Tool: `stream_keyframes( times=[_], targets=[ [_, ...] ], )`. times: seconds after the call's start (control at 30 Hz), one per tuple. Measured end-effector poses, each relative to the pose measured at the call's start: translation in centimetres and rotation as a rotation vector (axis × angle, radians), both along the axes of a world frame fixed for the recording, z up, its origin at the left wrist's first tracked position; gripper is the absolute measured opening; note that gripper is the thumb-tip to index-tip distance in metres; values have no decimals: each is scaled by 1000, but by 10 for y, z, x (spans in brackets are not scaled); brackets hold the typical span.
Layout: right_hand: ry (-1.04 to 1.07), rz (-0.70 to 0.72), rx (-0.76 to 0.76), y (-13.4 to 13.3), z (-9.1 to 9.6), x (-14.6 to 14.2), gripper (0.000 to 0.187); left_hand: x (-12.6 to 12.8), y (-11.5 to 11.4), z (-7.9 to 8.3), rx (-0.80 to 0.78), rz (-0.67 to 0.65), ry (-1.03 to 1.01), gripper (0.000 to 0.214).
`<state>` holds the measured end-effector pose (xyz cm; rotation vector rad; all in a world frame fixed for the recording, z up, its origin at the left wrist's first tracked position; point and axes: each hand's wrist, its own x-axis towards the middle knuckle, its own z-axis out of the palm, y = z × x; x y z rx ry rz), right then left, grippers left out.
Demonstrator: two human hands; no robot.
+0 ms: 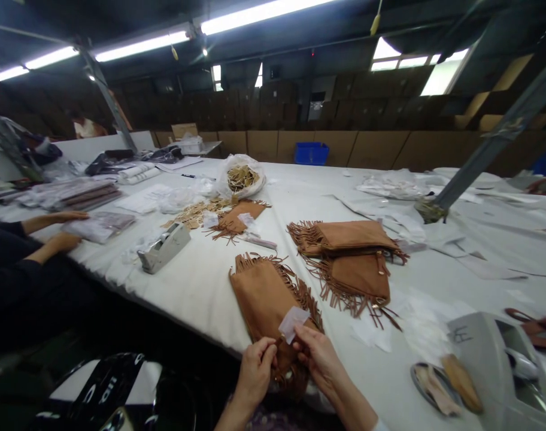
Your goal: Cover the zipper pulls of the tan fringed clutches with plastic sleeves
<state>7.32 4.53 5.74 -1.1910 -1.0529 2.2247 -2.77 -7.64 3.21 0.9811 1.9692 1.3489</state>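
Note:
A brown fringed bag (259, 296) lies at the table's front edge before me, its near end between my hands. My left hand (255, 371) is closed, thumb and fingers pinched at the bag's near edge; the exact part in its grip is hidden. Between the thumb and fingers of my right hand (320, 356) is a small translucent white sheet (293, 322), held just over the bag. Further right, more brown fringed bags (356, 236) are stacked, a zipper pull showing on the lower one. Another fringed brown piece (239, 218) lies farther back.
A tape dispenser (164, 248) stands to the left, a larger grey dispenser (501, 365) at the near right. Tan tags (199, 214) spill beside a plastic bag of them (241, 176). A co-worker's hands (64, 230) rest by a packet at left. A metal post (479, 146) rises at right.

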Motion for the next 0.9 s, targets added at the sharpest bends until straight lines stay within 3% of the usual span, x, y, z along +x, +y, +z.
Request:
stream_keyframes(
  times=[0.33, 0.6, 0.73, 0.9],
  targets=[
    [-64, 156, 360, -4, -7, 0, 44, 0, -1, 1, 2, 4, 3, 31],
    [-99, 197, 647, -24, -3, 4, 37, 1, -6, -4, 59, -33, -52, 33],
    [-115, 212, 693, -33, -1, 6, 21, 1, -9, -17, 98, -74, -162, 36],
    [-204, 194, 602, -41, -13, 1, 11, 1, -11, -31, 74, 76, -194, 50]
  ],
)
